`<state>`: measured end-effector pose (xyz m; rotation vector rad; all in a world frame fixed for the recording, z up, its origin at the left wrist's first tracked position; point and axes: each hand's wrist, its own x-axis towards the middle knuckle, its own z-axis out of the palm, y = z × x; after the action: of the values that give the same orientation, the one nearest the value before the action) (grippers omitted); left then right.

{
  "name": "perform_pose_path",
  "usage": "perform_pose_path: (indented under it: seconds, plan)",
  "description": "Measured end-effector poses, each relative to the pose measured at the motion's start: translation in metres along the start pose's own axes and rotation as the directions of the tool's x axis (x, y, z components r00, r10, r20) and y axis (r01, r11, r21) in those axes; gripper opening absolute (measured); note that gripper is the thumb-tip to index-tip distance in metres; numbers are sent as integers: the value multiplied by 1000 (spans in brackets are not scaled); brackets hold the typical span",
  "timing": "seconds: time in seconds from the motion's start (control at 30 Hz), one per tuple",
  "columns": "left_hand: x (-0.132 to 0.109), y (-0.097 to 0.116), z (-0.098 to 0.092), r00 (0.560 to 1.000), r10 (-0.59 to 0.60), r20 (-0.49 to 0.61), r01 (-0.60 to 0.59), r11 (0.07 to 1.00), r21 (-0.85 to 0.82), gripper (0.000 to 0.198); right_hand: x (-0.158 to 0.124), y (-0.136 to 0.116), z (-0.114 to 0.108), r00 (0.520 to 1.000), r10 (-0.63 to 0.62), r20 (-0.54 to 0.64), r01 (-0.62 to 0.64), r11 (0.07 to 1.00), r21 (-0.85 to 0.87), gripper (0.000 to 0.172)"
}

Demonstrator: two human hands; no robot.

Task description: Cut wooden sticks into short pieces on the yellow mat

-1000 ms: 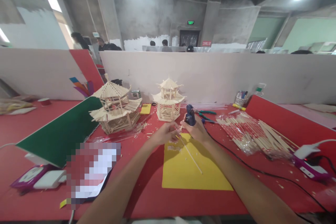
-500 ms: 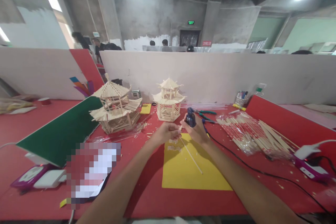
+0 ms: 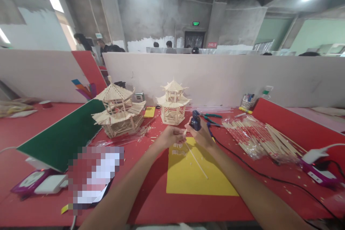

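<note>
My left hand [image 3: 173,136] pinches a small pale wooden piece [image 3: 185,132] between thumb and fingers, above the back edge of a yellow sheet [image 3: 202,183]. Close on its right, my right hand [image 3: 201,131] is wrapped round a dark blue tool [image 3: 195,121], whose tip is hard to make out near the piece. A long thin stick [image 3: 198,163] slants across the sheet below the hands. Short sticks [image 3: 178,152] lie in rows on the sheet's upper left. Behind the hands stands a small two-tiered stick pavilion [image 3: 174,104].
A larger stick pavilion [image 3: 118,109] stands left, by a green board [image 3: 67,133]. At right are bagged sticks [image 3: 256,136], a black cable [image 3: 253,169], green-handled pliers [image 3: 212,115] and a purple power strip [image 3: 318,176]. A pale partition [image 3: 215,79] runs behind.
The small wooden piece between my hands is tilted slightly differently. Both hands have otherwise barely moved.
</note>
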<state>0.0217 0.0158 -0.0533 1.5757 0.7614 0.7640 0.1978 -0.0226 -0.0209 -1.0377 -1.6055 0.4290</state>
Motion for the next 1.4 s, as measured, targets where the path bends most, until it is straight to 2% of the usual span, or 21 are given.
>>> perform_pose_path:
  seconds: [0.4,0.73,0.97,1.07,1.17,1.2,1.27,1.4]
  plan:
    - [2,-2,0,1000,-14,-28,12,999,-40,48,-1,0,0,1000,-11,0,11,1000,14,11]
    - [-2,3,-2,999,-41,12,41,997,-60,44,-2,-3,1,1000,-16,-4,16,1000,-17,11]
    - [-6,14,-5,994,-87,-59,83,994,-70,43,3,-10,-5,998,-36,42,36,999,-11,19]
    - [-10,22,-15,984,-99,-146,89,993,-73,41,8,-13,-20,993,-22,114,39,988,-148,27]
    - [-15,30,-26,968,-66,-240,64,998,-12,34,11,-10,-35,954,117,278,-16,939,-343,34]
    - [-16,32,-29,963,-60,-263,64,998,6,32,11,-7,-37,941,162,297,-33,918,-396,37]
    - [-17,33,-32,955,-60,-290,70,997,26,29,9,1,-39,912,232,339,-43,875,-482,42]
    - [-16,30,-31,959,-81,-272,89,996,18,28,4,13,-33,882,282,378,-13,816,-578,52]
